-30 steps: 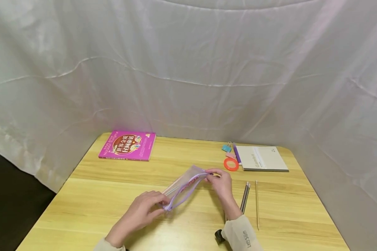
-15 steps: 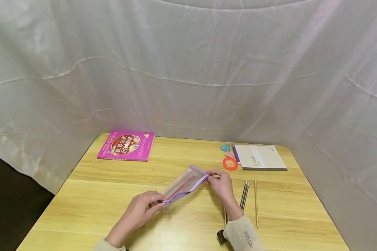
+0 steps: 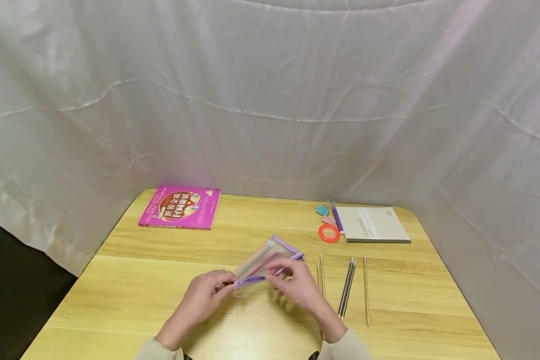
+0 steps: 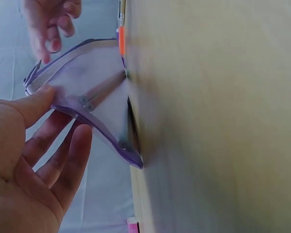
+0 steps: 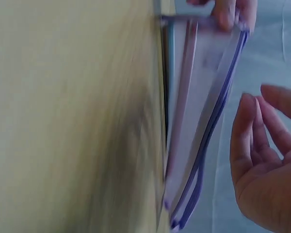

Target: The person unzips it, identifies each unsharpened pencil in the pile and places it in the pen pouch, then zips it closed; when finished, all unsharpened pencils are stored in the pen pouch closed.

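Observation:
A clear mesh pencil pouch (image 3: 288, 244) with purple trim lies slanted at the table's middle, with several pencils (image 3: 253, 258) inside. At its near left corner, my left hand (image 3: 207, 295) pinches the pouch by the zip end, between thumb and index finger; the left wrist view shows that thumb on the mesh. My right hand (image 3: 294, 285) is at the zip edge, halfway along the pouch in the head view. The right wrist view shows this right hand (image 5: 266, 160) beside the purple zip (image 5: 213, 116), fingers loosely bent, a gap between them and it.
Loose gold pencils (image 3: 366, 290) and black pencils (image 3: 347, 287) lie to the right. Behind them are a notebook (image 3: 378, 225), a purple pen (image 3: 337, 220), a red ring (image 3: 321, 234) and a blue binder clip (image 3: 322, 210). A magenta book (image 3: 202, 215) lies back left.
My right hand has let go of the pouch's far right corner and moved left and nearer along the zip edge. The pouch has tipped flatter. My left hand keeps its pinch.

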The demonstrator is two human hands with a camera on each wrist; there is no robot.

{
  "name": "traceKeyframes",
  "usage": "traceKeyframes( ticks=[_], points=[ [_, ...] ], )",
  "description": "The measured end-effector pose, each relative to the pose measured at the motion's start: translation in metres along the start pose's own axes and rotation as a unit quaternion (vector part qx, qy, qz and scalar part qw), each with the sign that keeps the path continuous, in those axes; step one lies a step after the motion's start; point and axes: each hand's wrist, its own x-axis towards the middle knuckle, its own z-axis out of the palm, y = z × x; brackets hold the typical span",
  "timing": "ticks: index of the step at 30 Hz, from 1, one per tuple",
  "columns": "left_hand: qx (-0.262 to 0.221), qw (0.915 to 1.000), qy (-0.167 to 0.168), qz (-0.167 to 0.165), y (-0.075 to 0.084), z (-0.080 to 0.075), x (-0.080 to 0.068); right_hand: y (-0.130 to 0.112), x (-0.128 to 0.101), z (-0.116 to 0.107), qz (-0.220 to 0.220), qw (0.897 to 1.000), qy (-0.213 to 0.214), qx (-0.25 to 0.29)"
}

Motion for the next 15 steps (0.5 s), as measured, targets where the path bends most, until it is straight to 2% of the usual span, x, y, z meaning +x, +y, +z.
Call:
traceKeyframes(
  ticks=[3,7,12,15],
  points=[
    [0.010,0.9999,0.003,-0.001,0.000,0.000,0.002,-0.008,-0.005,0.012,-0.020,0.999,-0.035,-0.008],
    [0.016,0.9998,0.009,0.002,0.000,0.001,0.003,-0.013,-0.008,0.027,-0.056,0.996,-0.056,-0.029],
    [0.018,0.9998,0.009,0.009,0.002,0.001,0.004,-0.013,-0.010,0.039,-0.097,0.992,-0.068,-0.049],
    [0.021,0.9997,0.009,0.010,0.003,0.001,0.006,-0.014,-0.010,0.044,-0.107,0.990,-0.063,-0.067]
  ],
)
